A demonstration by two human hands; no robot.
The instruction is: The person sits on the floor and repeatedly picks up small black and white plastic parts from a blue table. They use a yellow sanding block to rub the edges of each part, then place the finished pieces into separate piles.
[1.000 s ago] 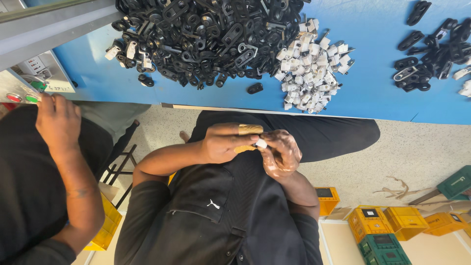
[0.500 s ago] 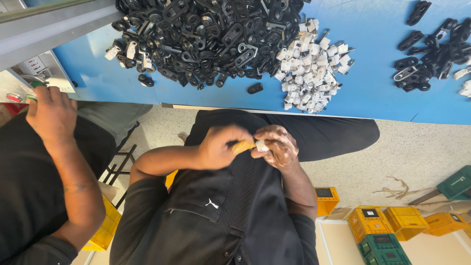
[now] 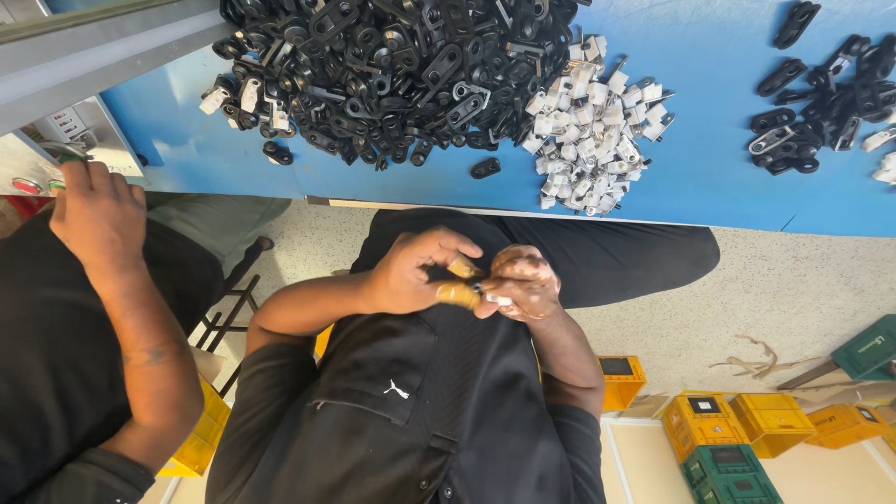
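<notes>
Surface: a blue table (image 3: 709, 177) is seen at the far side, above a speckled floor.
Far left: a large heap of black clips (image 3: 392, 65) is spread on the table.
Middle: a pile of white clips (image 3: 593, 140) is set just right of the heap, touching it.
Far right: a smaller black pile (image 3: 821, 103) is kept well apart.
Left hand (image 3: 411, 275): fingers are closed on a yellow piece (image 3: 459, 295), held over the lap.
Right hand (image 3: 527, 285): fingers are pinched on a small white part (image 3: 496, 301), pressed against the yellow piece.
Near right: yellow and green crates (image 3: 737, 439) are stacked on the floor.
Left edge: another person's hand (image 3: 98, 219) is raised to a control panel (image 3: 70, 131).
</notes>
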